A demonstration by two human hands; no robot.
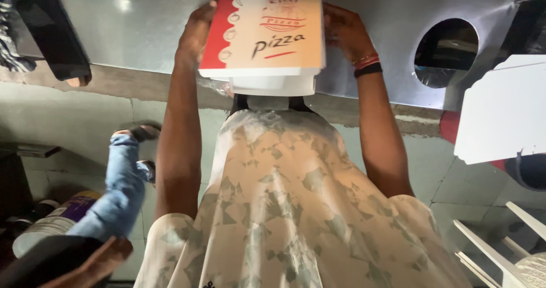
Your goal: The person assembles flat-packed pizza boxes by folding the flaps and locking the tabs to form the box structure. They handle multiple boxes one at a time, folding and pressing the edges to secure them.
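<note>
At steel counter (142,32) edge | closed pizza box (264,32) overhanging | left hand (196,32), right hand (344,31) clamped on opposite sides, steadying it.

1. My arms are bare from the short sleeves down to my left hand (196,35) and my right hand (344,32).
2. My right wrist wears a black band (368,69) under thin red and orange bangles (365,60).
3. My loose top (284,208) is pale cream, printed with grey-green angular patches.
</note>
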